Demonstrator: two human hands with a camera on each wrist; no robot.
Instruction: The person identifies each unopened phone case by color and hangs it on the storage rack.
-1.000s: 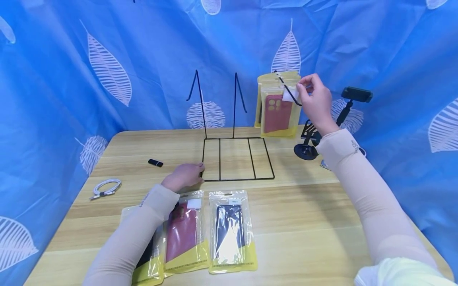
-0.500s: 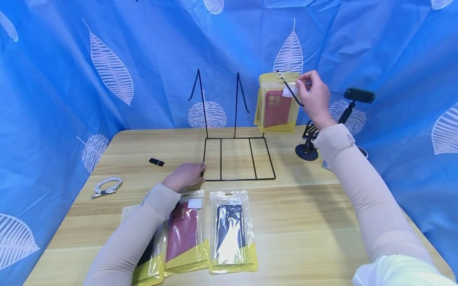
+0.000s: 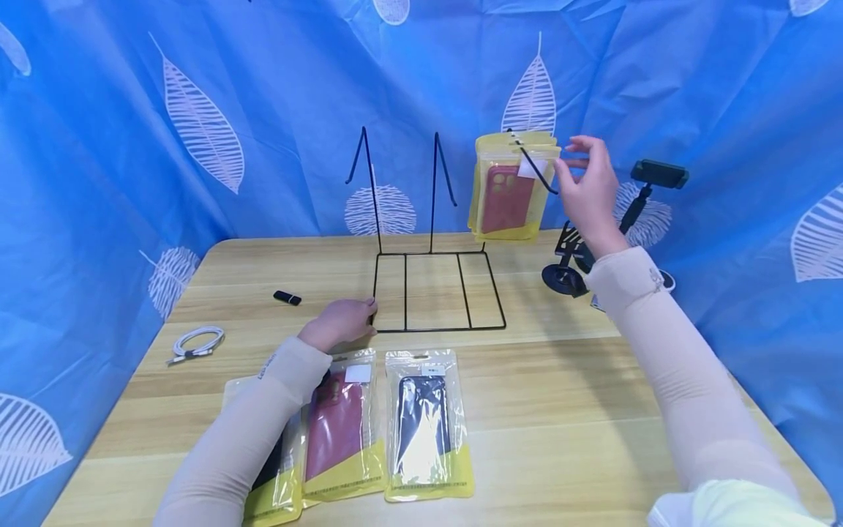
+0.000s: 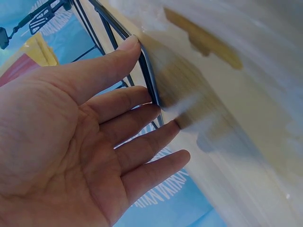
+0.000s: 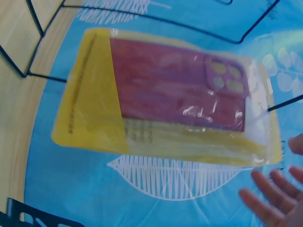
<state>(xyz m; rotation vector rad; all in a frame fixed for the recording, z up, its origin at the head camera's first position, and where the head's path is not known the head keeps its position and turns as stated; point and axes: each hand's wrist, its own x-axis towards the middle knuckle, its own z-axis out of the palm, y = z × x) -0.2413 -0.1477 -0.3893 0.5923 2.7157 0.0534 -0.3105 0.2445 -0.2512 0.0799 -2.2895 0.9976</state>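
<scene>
The front bagged red phone case (image 3: 507, 201) hangs from the right hook (image 3: 540, 173) of the black wire rack (image 3: 405, 293), long axis near upright, just left of the right hand (image 3: 589, 190). That nearer hand has its fingers parted, gripping nothing. The left hand (image 3: 339, 322), lower and farther left, touches the rack's base with fairly straight fingers. Other bagged cases (image 3: 342, 439) lie on the worktop (image 3: 546, 410).

Cannot see the middle of the near left pouch (image 3: 272, 503) under the left sleeve (image 3: 253, 424), nor identify the small object (image 3: 596, 303) behind the right sleeve (image 3: 665, 351). Cannot read the tiny print on the label (image 3: 432, 371) of the near right pouch (image 3: 431, 472). Cannot see all of the right hand (image 5: 289, 205), cut off by the right wrist view's edge.
</scene>
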